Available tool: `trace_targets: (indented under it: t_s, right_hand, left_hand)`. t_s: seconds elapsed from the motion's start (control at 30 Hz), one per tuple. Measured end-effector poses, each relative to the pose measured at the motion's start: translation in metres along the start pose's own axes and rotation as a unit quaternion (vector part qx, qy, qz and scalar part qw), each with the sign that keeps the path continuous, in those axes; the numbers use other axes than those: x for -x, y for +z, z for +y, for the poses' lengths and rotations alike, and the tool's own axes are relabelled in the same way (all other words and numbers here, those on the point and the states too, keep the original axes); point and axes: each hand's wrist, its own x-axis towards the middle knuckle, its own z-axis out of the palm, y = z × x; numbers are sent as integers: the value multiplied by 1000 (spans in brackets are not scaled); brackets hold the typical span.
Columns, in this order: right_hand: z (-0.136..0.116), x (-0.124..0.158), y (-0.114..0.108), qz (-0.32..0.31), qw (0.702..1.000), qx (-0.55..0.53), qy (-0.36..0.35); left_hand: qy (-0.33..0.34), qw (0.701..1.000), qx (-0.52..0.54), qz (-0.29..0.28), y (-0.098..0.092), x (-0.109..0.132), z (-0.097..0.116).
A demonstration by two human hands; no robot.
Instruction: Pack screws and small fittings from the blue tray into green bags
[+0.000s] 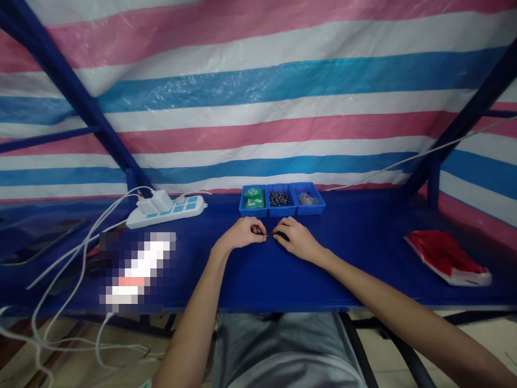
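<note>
Over the middle of the blue table, my left hand pinches a tiny object between thumb and finger; it is too small to name. Just to its right is my right hand, thumb and fingertips drawn together, and whatever they may hold is too small to make out. A narrow gap separates the two hands. Behind them three blue bins stand side by side: the left bin has green packets, the middle one small dark and silvery parts, the right one a clear bag of small pieces.
A white power strip with plugs and loose white cables lies at the left. Nearby are a pixelated bright object and a dark flat device. A red and white package lies at the right.
</note>
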Motion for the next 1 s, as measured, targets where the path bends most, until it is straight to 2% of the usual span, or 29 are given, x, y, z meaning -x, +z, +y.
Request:
trace_targets:
  t_s: [0.23,0.4,0.63,1.0]
  right_hand:
    - [7,-2,3,21,999,-7,24]
    - [12,-5,3,31,998,-37,45]
    - [14,-6,4,47,996,-48,55]
    - [15,-7,2,48,996,-61,45]
  left_hand:
    - [60,996,11,66,18,-7,6]
    - [62,994,40,79,26,-7,16]
    - [72,989,63,113,29,-8,19]
    - [78,988,41,130,27,-10,17]
